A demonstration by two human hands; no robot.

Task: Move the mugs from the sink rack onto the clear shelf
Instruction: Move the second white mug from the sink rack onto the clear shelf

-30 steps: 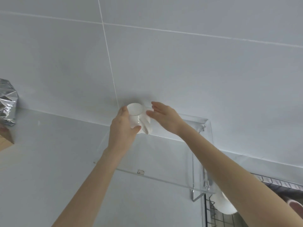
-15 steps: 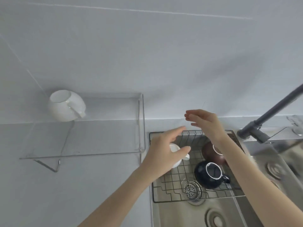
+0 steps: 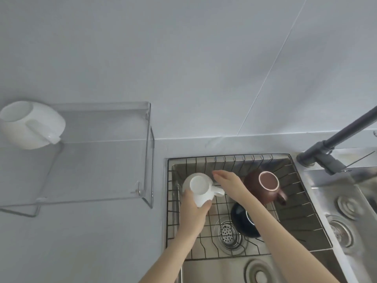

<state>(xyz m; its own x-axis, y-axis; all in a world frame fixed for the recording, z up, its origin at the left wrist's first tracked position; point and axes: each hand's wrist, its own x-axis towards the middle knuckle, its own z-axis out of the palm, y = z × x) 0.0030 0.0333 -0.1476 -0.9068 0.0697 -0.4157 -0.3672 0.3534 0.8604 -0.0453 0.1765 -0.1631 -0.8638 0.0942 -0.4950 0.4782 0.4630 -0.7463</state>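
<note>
Pale grey tiled wall (image 3: 183, 58) (thin seams) behind a steel sink (image 3: 346, 201).

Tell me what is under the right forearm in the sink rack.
A dark blue mug lies under the right forearm; only its left side and some rim show. Its handle is covered.

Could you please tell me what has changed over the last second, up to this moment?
Both hands let go of the white mug on the clear shelf and came down to the sink rack. The left hand now grips a second white mug; the right hand sits beside it, open. The brown mug and dark mug stayed put.
</note>
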